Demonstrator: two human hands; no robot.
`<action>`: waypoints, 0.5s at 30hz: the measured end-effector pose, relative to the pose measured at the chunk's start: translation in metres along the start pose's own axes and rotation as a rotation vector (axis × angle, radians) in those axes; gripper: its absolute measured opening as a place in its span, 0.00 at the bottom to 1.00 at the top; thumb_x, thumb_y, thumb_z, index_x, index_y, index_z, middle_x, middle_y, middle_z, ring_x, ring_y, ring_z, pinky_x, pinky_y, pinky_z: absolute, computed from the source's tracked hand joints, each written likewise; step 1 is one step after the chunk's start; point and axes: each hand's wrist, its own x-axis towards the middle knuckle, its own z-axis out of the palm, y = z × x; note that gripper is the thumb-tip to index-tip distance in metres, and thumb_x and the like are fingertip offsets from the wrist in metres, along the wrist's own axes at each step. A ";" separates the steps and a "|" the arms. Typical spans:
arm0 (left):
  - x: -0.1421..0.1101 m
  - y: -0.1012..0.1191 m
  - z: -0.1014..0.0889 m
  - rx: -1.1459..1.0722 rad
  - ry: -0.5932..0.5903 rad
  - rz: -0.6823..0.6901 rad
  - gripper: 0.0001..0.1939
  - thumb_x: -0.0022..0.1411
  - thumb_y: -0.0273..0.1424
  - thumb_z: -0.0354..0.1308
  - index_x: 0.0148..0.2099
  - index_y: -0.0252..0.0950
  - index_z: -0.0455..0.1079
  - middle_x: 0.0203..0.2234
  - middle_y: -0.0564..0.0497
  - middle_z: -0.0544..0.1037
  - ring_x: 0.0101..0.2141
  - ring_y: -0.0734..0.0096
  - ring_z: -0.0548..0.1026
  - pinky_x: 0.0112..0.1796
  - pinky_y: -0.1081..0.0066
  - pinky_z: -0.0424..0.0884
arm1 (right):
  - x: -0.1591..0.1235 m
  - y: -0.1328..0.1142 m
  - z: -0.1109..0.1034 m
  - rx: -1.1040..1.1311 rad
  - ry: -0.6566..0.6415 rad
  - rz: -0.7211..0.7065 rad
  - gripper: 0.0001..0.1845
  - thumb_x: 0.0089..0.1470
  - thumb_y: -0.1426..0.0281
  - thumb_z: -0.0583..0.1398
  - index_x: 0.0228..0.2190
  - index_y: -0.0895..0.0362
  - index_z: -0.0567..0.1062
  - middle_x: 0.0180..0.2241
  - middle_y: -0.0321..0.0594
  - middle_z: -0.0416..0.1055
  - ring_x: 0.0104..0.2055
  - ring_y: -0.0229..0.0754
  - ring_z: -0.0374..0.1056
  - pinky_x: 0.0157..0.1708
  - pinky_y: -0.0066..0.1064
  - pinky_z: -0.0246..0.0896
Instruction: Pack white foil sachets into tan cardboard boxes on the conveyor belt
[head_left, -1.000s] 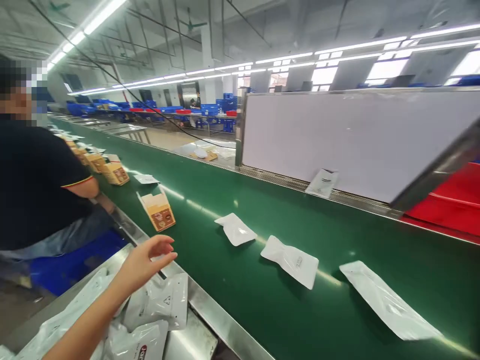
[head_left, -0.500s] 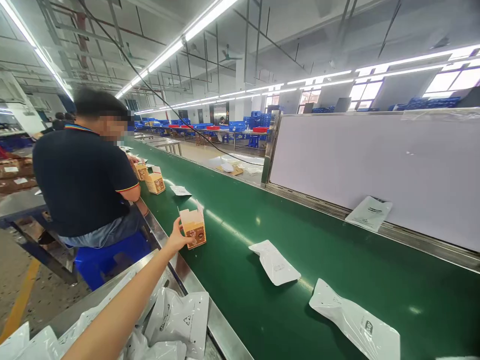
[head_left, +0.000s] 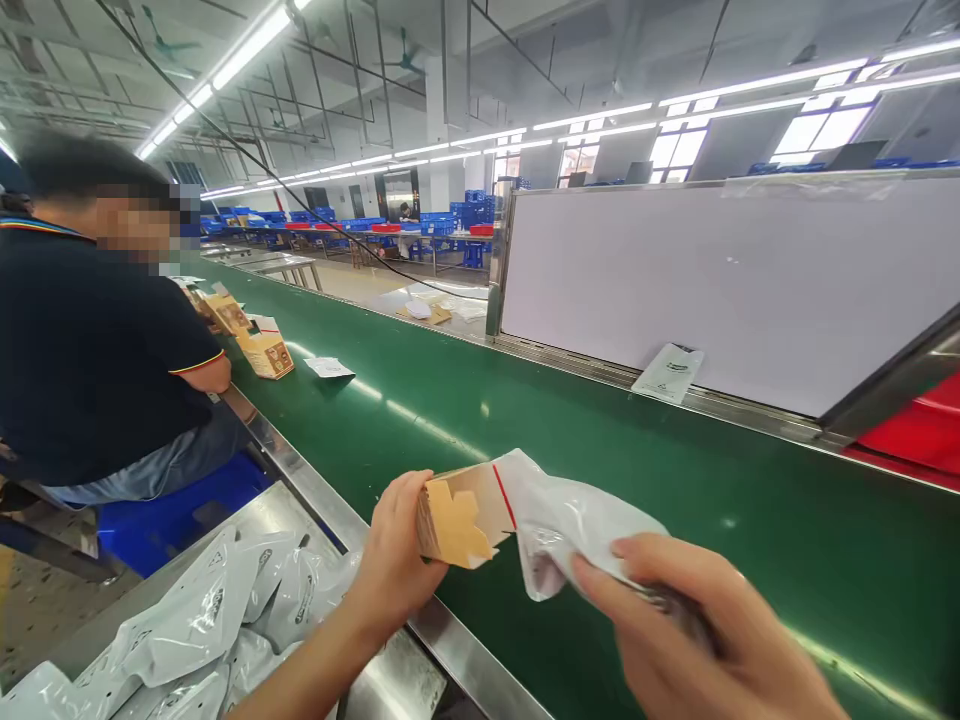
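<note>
Left hand closed around a kraft carton, fingers wrapped over its near side, just above the steel rail of the green conveyor belt. Right hand curled and pinching a white pouch, well clear of the belt. Carton held on its side in midair, open end turned right, tan flap standing loose, thin red line across the card. Pouch touching the carton's mouth; going in or coming out, impossible to tell from this view. Flaps unfolded, carton unclosed, no tape in sight.

Near left, a heap of white pouches lying over one another in a steel tray, all apart from the hands. Farther along the belt, a further carton and another, both beside a seated co-worker in a dark polo on a blue stool. A white leaflet lying on the belt just right of them. On the far edge, one more pouch leaning against a white panel.
</note>
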 end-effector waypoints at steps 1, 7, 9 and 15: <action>-0.005 0.007 0.004 0.009 0.010 0.022 0.37 0.44 0.20 0.57 0.58 0.41 0.52 0.50 0.44 0.66 0.51 0.56 0.66 0.50 0.52 0.67 | 0.007 -0.008 0.007 0.027 -0.016 -0.047 0.13 0.57 0.84 0.53 0.34 0.59 0.75 0.34 0.44 0.64 0.35 0.40 0.64 0.33 0.30 0.62; -0.020 0.020 0.025 -0.022 0.056 -0.015 0.33 0.45 0.22 0.58 0.55 0.38 0.54 0.46 0.44 0.68 0.48 0.57 0.68 0.47 0.54 0.70 | 0.009 -0.009 0.012 0.091 -0.281 -0.118 0.19 0.59 0.85 0.45 0.35 0.64 0.73 0.32 0.46 0.64 0.35 0.42 0.61 0.28 0.31 0.58; -0.021 0.021 0.030 -0.046 0.038 -0.040 0.33 0.45 0.24 0.60 0.54 0.38 0.55 0.45 0.43 0.68 0.47 0.56 0.69 0.46 0.55 0.71 | 0.002 -0.002 0.001 0.123 -0.314 -0.100 0.18 0.59 0.85 0.45 0.36 0.63 0.73 0.33 0.46 0.64 0.36 0.42 0.60 0.29 0.31 0.59; -0.023 0.040 0.040 -0.012 -0.043 0.331 0.32 0.50 0.23 0.56 0.58 0.38 0.53 0.50 0.42 0.67 0.51 0.58 0.67 0.50 0.57 0.68 | -0.001 0.004 -0.007 0.215 -0.500 -0.053 0.19 0.57 0.86 0.43 0.31 0.58 0.70 0.31 0.39 0.64 0.37 0.41 0.60 0.31 0.30 0.61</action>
